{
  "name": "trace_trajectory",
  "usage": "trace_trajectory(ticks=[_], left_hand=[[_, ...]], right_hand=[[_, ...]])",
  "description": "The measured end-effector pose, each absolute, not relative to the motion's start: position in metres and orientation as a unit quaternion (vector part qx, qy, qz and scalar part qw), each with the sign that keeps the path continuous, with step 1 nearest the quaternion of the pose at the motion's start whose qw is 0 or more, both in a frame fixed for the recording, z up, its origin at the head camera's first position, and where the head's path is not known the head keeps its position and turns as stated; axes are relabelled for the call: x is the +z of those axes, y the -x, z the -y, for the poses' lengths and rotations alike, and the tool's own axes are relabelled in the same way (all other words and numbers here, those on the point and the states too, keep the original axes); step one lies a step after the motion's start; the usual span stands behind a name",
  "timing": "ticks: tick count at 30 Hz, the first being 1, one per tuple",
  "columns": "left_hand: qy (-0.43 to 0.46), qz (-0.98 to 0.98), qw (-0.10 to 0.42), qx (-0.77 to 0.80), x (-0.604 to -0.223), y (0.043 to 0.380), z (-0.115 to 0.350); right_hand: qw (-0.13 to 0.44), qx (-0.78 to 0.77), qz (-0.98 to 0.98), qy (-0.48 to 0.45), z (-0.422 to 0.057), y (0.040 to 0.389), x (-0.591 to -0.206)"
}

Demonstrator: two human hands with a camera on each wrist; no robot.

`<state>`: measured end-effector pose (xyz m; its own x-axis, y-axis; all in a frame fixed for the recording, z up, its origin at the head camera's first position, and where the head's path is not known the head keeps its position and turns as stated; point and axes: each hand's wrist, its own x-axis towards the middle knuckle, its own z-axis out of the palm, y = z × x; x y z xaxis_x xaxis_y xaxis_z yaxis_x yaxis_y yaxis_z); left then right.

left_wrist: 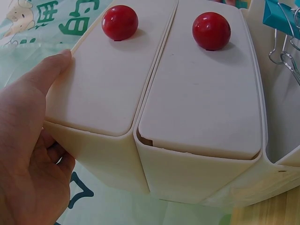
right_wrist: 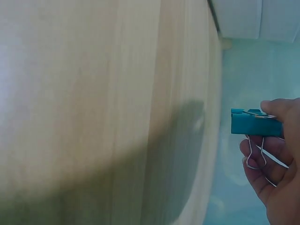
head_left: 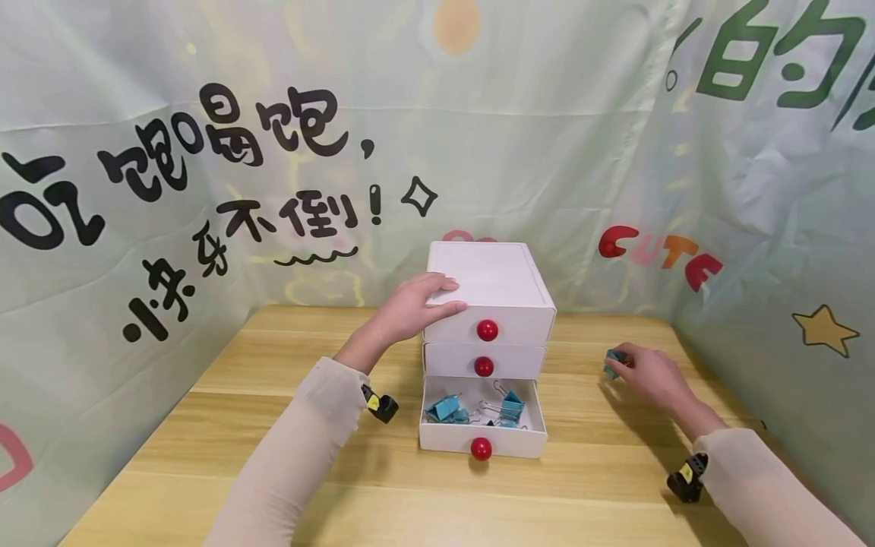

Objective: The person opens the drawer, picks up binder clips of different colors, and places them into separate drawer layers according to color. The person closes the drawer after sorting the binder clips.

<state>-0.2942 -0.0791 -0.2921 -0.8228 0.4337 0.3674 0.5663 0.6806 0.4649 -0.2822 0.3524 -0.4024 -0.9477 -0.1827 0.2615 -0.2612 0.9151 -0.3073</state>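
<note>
A white drawer unit (head_left: 492, 273) with red ball knobs stands on the table, its bottom drawer (head_left: 437, 438) pulled out. Several teal binder clips (head_left: 447, 409) with silver wire handles lie in that drawer. My left hand (head_left: 413, 308) rests on the unit's top left front edge, thumb (left_wrist: 58, 65) along the front edge. Some of its fingers are partly hidden in the left wrist view. Off to the right of the unit, my right hand (head_left: 652, 374) pinches a teal binder clip (right_wrist: 255, 124) above the table, wire handles showing above and below its body.
The upper drawer (left_wrist: 103, 70) and middle drawer (left_wrist: 201, 89) are pushed in. A wooden table (head_left: 273, 425) carries the unit. Printed cloth walls (head_left: 547, 167) rise along its back and sides. Black wrist cameras (head_left: 687, 480) are strapped at both sleeves.
</note>
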Motion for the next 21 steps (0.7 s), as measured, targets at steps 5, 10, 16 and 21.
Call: trace_trajectory(ticks=[5, 10, 16, 21], left_hand=[[0.276, 0.908, 0.116, -0.293, -0.294, 0.295, 0.079], [0.279, 0.905, 0.115, -0.299, -0.294, 0.295, 0.079], [0.282, 0.905, 0.113, -0.299, -0.294, 0.295, 0.079], [0.283, 0.905, 0.113, -0.296, -0.292, 0.295, 0.079]], right_hand=[[0.126, 0.170, 0.969, -0.130, -0.347, 0.274, -0.402], [0.148, 0.159, 0.963, -0.159, -0.341, 0.268, -0.401], [0.184, 0.160, 0.949, -0.202, -0.332, 0.259, -0.401], [0.209, 0.163, 0.935, -0.234, -0.321, 0.250, -0.395]])
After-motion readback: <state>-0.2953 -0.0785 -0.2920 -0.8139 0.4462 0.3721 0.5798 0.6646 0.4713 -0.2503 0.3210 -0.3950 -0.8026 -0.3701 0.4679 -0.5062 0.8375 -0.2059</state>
